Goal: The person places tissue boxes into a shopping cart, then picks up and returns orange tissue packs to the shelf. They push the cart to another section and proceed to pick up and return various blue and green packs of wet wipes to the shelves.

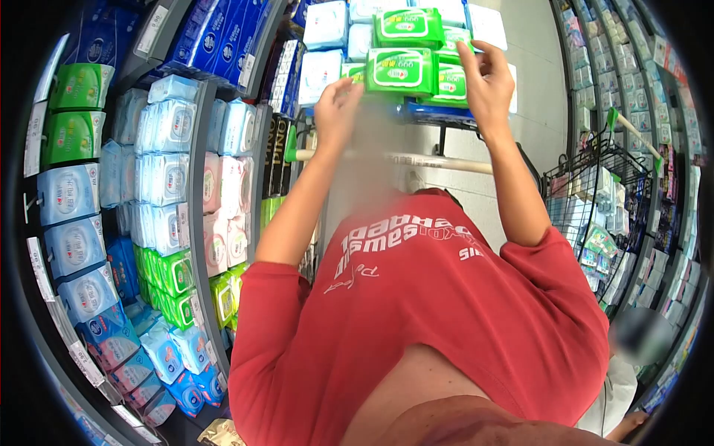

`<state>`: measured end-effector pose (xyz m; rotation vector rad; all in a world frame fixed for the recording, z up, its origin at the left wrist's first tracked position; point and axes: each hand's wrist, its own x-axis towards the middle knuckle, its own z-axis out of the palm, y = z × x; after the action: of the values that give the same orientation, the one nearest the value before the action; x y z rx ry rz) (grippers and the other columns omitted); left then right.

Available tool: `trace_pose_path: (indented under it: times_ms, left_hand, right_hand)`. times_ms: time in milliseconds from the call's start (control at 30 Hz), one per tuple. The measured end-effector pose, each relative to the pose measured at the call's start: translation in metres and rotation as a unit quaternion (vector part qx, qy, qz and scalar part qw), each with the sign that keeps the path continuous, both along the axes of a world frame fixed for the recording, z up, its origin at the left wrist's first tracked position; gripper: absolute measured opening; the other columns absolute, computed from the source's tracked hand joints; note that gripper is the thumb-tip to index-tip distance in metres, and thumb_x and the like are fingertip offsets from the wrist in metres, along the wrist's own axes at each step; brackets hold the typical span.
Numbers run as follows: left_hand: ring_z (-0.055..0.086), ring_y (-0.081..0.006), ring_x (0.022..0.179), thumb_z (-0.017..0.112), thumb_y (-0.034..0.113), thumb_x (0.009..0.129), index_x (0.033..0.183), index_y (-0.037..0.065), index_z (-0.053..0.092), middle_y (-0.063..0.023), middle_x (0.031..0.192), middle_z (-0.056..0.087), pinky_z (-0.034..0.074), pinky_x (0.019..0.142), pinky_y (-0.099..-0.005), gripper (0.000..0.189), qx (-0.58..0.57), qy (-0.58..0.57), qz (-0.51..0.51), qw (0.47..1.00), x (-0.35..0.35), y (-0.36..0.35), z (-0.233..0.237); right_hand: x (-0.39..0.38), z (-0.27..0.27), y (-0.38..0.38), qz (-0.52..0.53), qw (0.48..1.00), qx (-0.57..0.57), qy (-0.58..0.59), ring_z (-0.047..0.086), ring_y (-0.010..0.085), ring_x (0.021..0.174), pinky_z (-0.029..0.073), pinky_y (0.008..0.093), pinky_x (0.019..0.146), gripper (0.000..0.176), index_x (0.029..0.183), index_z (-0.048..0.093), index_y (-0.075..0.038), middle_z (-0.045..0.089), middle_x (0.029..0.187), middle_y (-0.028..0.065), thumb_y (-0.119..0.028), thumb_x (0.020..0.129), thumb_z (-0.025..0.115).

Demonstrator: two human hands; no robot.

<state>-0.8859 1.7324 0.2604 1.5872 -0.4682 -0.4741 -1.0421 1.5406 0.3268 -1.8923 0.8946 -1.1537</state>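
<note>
Stacked in front of me are green-and-white wipe packs (401, 71), lying on and among pale blue-white wipe packs (321, 74). My left hand (337, 111) is at the near left corner of the front green pack, fingers extended and loosely together. On the other side, my right hand (491, 82) is raised with thumb and fingers apart, fingertips right by the edge of the green packs. Neither hand is wrapped around a pack. A blurred patch covers the space right of my left forearm.
A cart handle (439, 162) crosses below the stack. Shelves of wipe packs (169, 178) line the left side. On the right stands a black wire basket cart (595, 215) with packs inside, before another shelf row. A person (621, 386) is at lower right.
</note>
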Motion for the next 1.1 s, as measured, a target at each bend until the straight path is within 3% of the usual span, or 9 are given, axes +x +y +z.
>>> trace_pose_path:
  times_ms: [200,367,500,633,700,733,800,933,1100]
  left_hand:
    - [0.064,-0.0129,0.091,0.069,0.014,0.089,0.105,-0.002,0.068,-0.0088,0.100,0.071,0.050,0.082,-0.0272,0.023,0.069,-0.084,-0.031,0.994,-0.004,0.084,-0.017]
    - [0.064,-0.0110,0.082,0.068,0.016,0.090,0.106,-0.002,0.068,-0.0062,0.096,0.070,0.051,0.075,-0.0257,0.024,0.178,-0.093,-0.006,0.980,-0.018,0.167,-0.087]
    - [0.068,-0.0246,0.091,0.069,0.024,0.086,0.106,0.002,0.069,-0.0160,0.099,0.071,0.051,0.081,-0.0336,0.029,0.292,-0.030,-0.028,0.955,-0.040,0.236,-0.146]
    - [0.068,-0.0304,0.089,0.064,0.029,0.086,0.104,0.005,0.069,-0.0175,0.097,0.071,0.051,0.077,-0.0395,0.030,0.520,0.110,-0.096,0.841,-0.067,0.324,-0.214]
    - [0.067,-0.0251,0.074,0.063,0.028,0.086,0.095,0.007,0.070,-0.0124,0.080,0.069,0.050,0.063,-0.0389,0.024,0.599,-0.219,-0.417,0.648,-0.079,0.379,-0.259]
    - [0.067,-0.0251,0.074,0.063,0.028,0.086,0.095,0.007,0.070,-0.0124,0.080,0.069,0.050,0.063,-0.0389,0.024,0.602,-0.218,-0.409,0.650,-0.092,0.398,-0.268]
    - [0.060,-0.0189,0.058,0.062,0.026,0.086,0.084,0.007,0.069,-0.0066,0.065,0.061,0.045,0.050,-0.0354,0.019,0.490,0.123,-0.194,0.841,-0.113,0.430,-0.279]
    - [0.053,-0.0154,0.051,0.061,0.024,0.087,0.076,0.007,0.066,-0.0029,0.060,0.055,0.041,0.044,-0.0323,0.021,0.433,0.052,-0.134,0.890,-0.123,0.431,-0.282]
    - [0.055,-0.0201,0.049,0.059,0.030,0.085,0.069,0.005,0.064,-0.0075,0.059,0.058,0.045,0.048,-0.0364,0.029,0.365,0.199,0.028,0.909,-0.102,0.366,-0.245]
  right_hand:
    - [-0.051,0.016,0.026,0.084,0.991,-0.103,-0.007,0.045,0.0066,0.055,0.038,0.0250,0.049,0.017,0.077,0.064,0.001,0.057,0.062,0.0043,-0.011,0.088,0.071]
    - [-0.069,-0.065,0.070,0.165,0.983,-0.044,0.071,0.050,0.0199,0.047,0.039,0.0316,0.046,0.024,0.069,0.059,-0.002,0.052,0.059,0.0093,-0.013,0.085,0.073]
    - [-0.079,-0.109,0.082,0.132,0.961,-0.172,0.170,0.056,0.0318,0.068,0.046,0.0420,0.069,0.023,0.087,0.066,-0.003,0.061,0.072,0.0107,-0.024,0.082,0.074]
    - [-0.090,-0.131,0.082,0.169,0.929,-0.187,0.271,0.059,0.0340,0.071,0.045,0.0439,0.072,0.039,0.093,0.066,-0.003,0.063,0.075,0.0121,-0.041,0.083,0.071]
    - [-0.087,-0.124,0.084,0.206,0.900,-0.115,0.366,0.063,0.0339,0.075,0.046,0.0447,0.070,0.051,0.092,0.066,-0.003,0.065,0.077,0.0133,-0.053,0.082,0.066]
    - [-0.084,-0.123,0.084,0.212,0.889,-0.119,0.388,0.065,0.0331,0.073,0.047,0.0445,0.067,0.058,0.090,0.067,-0.003,0.066,0.074,0.0135,-0.060,0.081,0.064]
    - [-0.079,-0.121,0.083,0.223,0.875,-0.117,0.414,0.065,0.0322,0.070,0.047,0.0440,0.066,0.058,0.088,0.067,-0.003,0.065,0.072,0.0129,-0.060,0.082,0.064]
    - [-0.078,-0.123,0.085,0.219,0.863,-0.144,0.433,0.064,0.0311,0.064,0.048,0.0431,0.062,0.057,0.076,0.063,-0.004,0.064,0.067,0.0123,-0.061,0.082,0.063]
    - [-0.079,-0.131,0.086,0.210,0.870,-0.186,0.405,0.061,0.0360,0.062,0.047,0.0452,0.061,0.057,0.071,0.058,-0.004,0.062,0.065,0.0152,-0.059,0.083,0.064]
